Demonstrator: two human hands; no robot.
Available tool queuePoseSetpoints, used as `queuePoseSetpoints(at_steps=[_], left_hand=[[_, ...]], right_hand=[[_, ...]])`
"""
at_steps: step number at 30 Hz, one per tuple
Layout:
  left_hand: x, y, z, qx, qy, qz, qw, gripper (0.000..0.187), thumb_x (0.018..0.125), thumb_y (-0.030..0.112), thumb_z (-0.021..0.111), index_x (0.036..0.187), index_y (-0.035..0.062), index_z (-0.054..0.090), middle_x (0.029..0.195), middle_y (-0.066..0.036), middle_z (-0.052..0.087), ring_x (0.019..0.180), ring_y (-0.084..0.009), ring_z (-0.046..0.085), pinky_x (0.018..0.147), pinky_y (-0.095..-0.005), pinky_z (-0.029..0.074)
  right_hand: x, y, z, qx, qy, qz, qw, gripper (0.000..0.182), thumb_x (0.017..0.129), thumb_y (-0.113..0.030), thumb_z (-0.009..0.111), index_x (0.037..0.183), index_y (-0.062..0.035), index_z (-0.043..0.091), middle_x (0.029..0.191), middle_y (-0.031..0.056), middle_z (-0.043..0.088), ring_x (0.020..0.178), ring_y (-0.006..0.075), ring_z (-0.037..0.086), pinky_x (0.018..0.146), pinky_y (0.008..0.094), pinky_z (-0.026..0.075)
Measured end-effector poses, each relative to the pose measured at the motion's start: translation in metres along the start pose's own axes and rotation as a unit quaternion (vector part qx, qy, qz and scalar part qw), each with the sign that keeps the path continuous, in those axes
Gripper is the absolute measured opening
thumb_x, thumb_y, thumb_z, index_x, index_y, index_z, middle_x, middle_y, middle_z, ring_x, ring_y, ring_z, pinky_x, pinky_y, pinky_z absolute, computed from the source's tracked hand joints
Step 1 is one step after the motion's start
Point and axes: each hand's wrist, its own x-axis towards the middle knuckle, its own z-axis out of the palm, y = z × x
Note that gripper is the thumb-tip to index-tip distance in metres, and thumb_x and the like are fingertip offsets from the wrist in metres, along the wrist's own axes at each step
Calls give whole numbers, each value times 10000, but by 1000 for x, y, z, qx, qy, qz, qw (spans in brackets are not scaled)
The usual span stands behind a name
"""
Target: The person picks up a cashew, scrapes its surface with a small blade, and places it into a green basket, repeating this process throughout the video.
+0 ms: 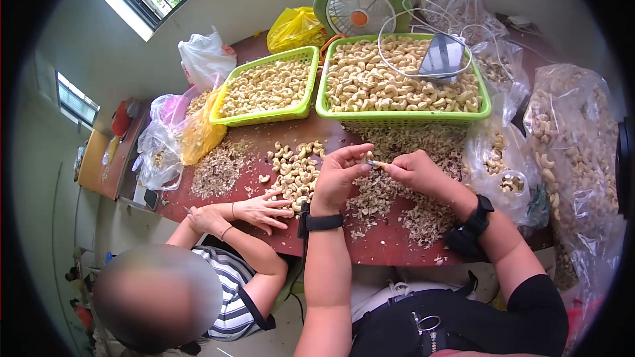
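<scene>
My left hand (338, 175) pinches a single cashew nut (368, 156) between thumb and fingertips, above a heap of peeled skins (374, 195). My right hand (421, 173) is closed around the light handle of a small knife (380, 164). The knife's tip meets the left fingertips near the nut; its blade is mostly hidden. Just left of my left hand lies a loose pile of cashews (294, 175) on the red table (264, 139). Another person's hand (261, 211) is spread flat at that pile's near edge.
Two green baskets, a larger one (403, 116) and a smaller one (261, 118), hold cashews behind my hands. A phone (442, 57) with a white cable lies on the larger one. A fan (360, 6) stands behind. Plastic bags of nuts (572, 132) line the right; more bags (202, 125) sit left.
</scene>
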Motion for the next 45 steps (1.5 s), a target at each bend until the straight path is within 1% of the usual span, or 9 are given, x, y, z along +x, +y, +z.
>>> queuePoseSetpoints(at_steps=[7,9,12,18,22,28,36,40,45], left_hand=[[-1,0,-2,32,4,-15,999,327,689,-36,624,1009,-15,564,759,-24,578,659,-67,539,579,-178,447],[0,2,-4,14,18,-78,997,301,691,-22,633,984,-16,567,729,-34,587,650,-79,547,548,-176,440],[0,1,-2,10,10,-64,998,322,682,-51,618,995,-18,549,803,-62,587,683,-94,554,571,-198,455],[0,-1,0,21,7,11,1000,364,667,-76,612,1020,-21,542,809,-56,592,690,-90,554,602,-192,460],[0,-2,0,32,13,14,999,372,659,-71,628,1020,-22,554,754,-8,559,655,-59,534,584,-171,447],[1,-5,-1,63,33,-14,997,383,644,-49,653,1015,-32,557,734,-21,575,612,-54,517,577,-168,434],[4,-6,1,18,54,-96,994,261,679,-25,647,901,8,513,667,-63,573,536,-101,538,453,-190,430],[3,-7,3,29,29,-83,996,273,679,-35,642,906,8,497,687,-60,571,556,-97,541,457,-192,436],[6,-13,3,-13,96,1,995,251,703,-49,607,924,-8,494,799,-71,572,654,-133,567,523,-212,475]], right_hand=[[1,3,-4,-25,10,36,999,362,801,-318,542,627,-2,568,464,17,449,457,68,395,425,253,340],[1,4,-5,0,6,49,999,362,802,-318,541,625,-4,573,466,8,456,454,64,389,421,253,339],[2,4,-4,13,-3,51,999,369,804,-321,541,619,-3,573,468,-2,455,455,57,383,418,252,336],[1,3,0,8,-19,45,999,376,805,-331,541,620,-5,573,457,-2,442,450,61,375,416,256,330],[2,3,0,-5,-26,48,998,373,801,-334,543,626,-6,578,453,8,445,445,66,374,417,259,332],[2,5,-2,-13,-1,68,998,385,796,-348,546,622,-6,579,454,26,462,437,74,398,415,260,340],[3,6,-3,12,8,80,997,384,796,-347,544,622,-7,582,455,15,461,431,71,398,407,255,339],[5,11,-5,-11,18,86,996,379,803,-341,533,625,-11,583,456,11,460,431,69,396,407,255,340],[4,9,-4,20,18,86,996,361,810,-324,520,631,-17,581,453,3,452,426,65,386,403,253,334]])
